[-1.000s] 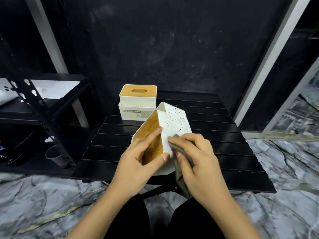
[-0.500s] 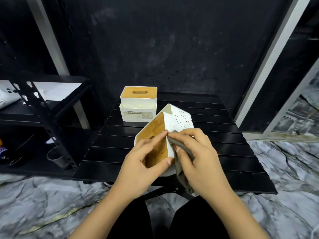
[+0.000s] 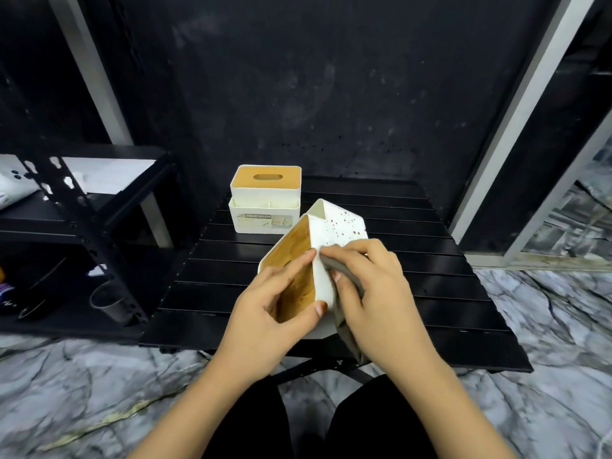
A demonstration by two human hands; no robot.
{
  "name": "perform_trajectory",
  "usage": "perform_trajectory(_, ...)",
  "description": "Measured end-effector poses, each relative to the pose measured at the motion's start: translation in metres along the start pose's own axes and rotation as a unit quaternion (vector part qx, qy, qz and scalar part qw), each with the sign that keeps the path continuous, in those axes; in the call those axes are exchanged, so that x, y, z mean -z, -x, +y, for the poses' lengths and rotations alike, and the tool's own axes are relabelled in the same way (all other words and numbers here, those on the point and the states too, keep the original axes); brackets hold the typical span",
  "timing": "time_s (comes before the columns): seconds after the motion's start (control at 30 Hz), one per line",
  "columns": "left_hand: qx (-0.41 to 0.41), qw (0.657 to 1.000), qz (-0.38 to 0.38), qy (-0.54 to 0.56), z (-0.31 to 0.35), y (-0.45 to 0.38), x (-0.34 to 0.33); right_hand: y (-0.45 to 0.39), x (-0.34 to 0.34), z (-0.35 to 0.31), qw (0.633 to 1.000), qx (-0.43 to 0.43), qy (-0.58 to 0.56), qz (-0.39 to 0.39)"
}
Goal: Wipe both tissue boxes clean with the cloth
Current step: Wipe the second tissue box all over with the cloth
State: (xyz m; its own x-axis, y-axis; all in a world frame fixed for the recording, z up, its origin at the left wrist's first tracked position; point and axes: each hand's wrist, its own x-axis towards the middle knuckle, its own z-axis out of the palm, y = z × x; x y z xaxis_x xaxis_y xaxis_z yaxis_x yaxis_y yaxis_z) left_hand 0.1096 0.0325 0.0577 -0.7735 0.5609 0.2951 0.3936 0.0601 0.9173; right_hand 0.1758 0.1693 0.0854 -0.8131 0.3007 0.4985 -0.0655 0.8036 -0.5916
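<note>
A person's left hand (image 3: 268,313) grips a white plastic tissue box with a wooden lid (image 3: 318,260), tilted on edge above the near half of a black slatted table (image 3: 414,293), thumb and fingers curled over the lid face. The right hand (image 3: 371,293) clasps a grey cloth (image 3: 344,313) and presses it against the box's white side, where brown specks dot the upper part. A second white tissue box with a wooden slotted lid (image 3: 266,200) stands upright at the table's far left corner, well apart from the hands. A black metal shelving rack (image 3: 76,207) stands to the left on the grey marble floor (image 3: 99,392).
</note>
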Motion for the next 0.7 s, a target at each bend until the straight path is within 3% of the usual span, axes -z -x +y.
perform_trajectory(0.27, 0.024, 1.000, -0.007, -0.008, 0.002, 0.001, -0.003, 0.004, 0.007, 0.024, 0.999, -0.047, 0.014, 0.015)
perform_trajectory(0.5, 0.017, 0.999, -0.026, 0.016, 0.003, -0.004, 0.001, 0.024, 0.006, 0.008, 0.999, 0.041, -0.019, 0.018)
perform_trajectory(0.7, 0.023, 0.999, -0.013, 0.032, 0.002, -0.003, 0.001, 0.001, 0.006, -0.003, 0.999, 0.042, -0.012, -0.021)
